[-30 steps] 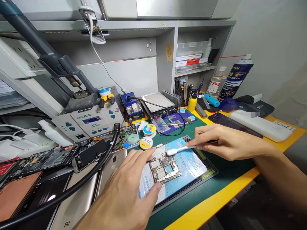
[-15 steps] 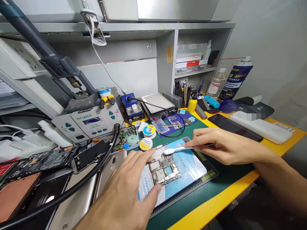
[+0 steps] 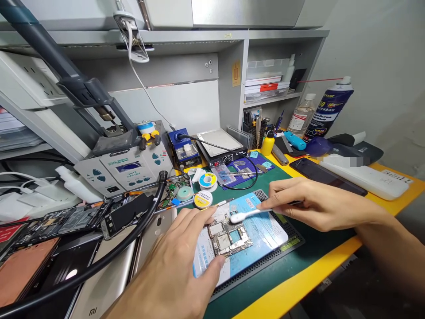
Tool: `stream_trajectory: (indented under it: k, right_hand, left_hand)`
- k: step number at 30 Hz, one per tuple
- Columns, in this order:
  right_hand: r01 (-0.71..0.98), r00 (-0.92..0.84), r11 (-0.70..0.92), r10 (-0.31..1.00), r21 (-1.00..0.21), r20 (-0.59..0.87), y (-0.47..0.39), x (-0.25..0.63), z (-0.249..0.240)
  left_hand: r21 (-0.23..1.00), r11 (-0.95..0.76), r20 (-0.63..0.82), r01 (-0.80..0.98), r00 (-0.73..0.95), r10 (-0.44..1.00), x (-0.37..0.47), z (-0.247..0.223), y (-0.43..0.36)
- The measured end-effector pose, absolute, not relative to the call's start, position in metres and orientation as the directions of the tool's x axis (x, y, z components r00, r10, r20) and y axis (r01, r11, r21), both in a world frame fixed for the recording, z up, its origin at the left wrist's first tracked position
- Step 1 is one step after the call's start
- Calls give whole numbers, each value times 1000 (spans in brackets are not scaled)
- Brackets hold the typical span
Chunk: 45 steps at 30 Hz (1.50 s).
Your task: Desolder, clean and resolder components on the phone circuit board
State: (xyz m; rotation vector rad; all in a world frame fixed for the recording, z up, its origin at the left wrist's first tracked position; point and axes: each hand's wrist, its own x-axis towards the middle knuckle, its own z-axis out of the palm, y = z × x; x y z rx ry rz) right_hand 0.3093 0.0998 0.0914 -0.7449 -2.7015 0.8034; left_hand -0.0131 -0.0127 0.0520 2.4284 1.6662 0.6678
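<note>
A phone circuit board [image 3: 224,241] lies on a blue and white flat pad [image 3: 265,239], over a dark perforated mat. My left hand [image 3: 182,261] rests along the left side of the board, thumb and fingers spread apart, the thumb at its lower left edge and the fingertips at its upper left. Pinched in my right hand [image 3: 308,204] is a white brush [image 3: 242,216], its rounded head over the upper part of the board. Whether bristles touch the board is hidden under the head.
Phones [image 3: 102,266] and opened phone parts lie left, crossed by a thick black hose [image 3: 109,259]. Behind stand a grey soldering station [image 3: 128,168], solder spool [image 3: 207,180] and yellow bottle [image 3: 267,144]. Right are a dark phone [image 3: 327,176], white case [image 3: 365,177] and spray can [image 3: 328,110].
The brush head has shifted slightly right and down over the board, and its handle is tilted more. My left hand keeps its place. The whole view has shifted a little.
</note>
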Motion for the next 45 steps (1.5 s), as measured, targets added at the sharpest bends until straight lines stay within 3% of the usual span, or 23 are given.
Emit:
stream_trajectory:
  k: [2,6,10,14,18,28,37,45]
  right_hand:
    - [370,-875,728,482,-577,46,100,310,91]
    - [400,-849,719,524,-568,66,101,312,92]
    - [339,-894,718,447,-607,29,100,312,94]
    - [378,-858,717,509,-586,69,100,314,94]
    - [333,-901,720,433,-608,19,101,319,96]
    - [305,-917,783,394,-541,53,85,297,81]
    - [402,-875,750,483,-526,19,89,317,101]
    - [360,-907,776,421,-518,1,79,304,93]
  left_hand:
    - [332,-401,303,854,306,902,-15,51,-12]
    - [319,-410,325,854,308,894,-14,48,-11]
    - [321,-419,344,849,308,887,-15,46,-12]
    - [328,-432,354,840,315,881,-16,45,-13]
    - [337,-431,350,837,313,883,-16,45,-12]
    - [314,-449,349,836,338,874,-13,54,-10]
    - [317,-441,309,840,348,885,-15,57,-11]
    - [349,-425,283,835,338,898,-13,61,-10]
